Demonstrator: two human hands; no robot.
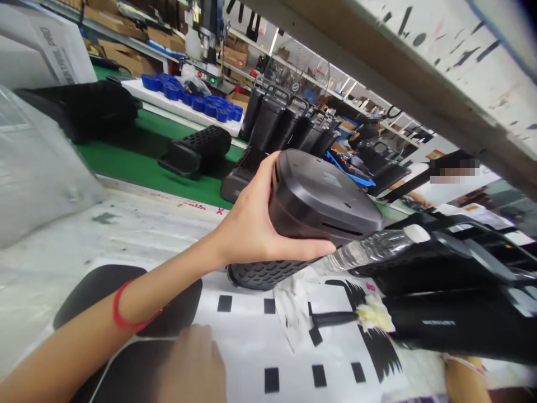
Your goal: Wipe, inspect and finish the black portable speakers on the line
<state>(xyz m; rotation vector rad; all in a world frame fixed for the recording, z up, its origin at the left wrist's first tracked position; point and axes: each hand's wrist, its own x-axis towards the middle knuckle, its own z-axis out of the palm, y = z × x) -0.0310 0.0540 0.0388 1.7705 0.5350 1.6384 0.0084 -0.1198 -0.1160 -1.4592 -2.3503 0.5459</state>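
left hand is wrapped tight round the black speaker, tilted above the table. Right hand is blurred near-side, can't tell its fingers. One-handed hold could slip onto the water bottle

Left arm stretched forward and up from lower left, thin red band on the wrist, left hand raised, fingers and thumb clamped wide, right hand low, blurred, knuckles up, grip unclear
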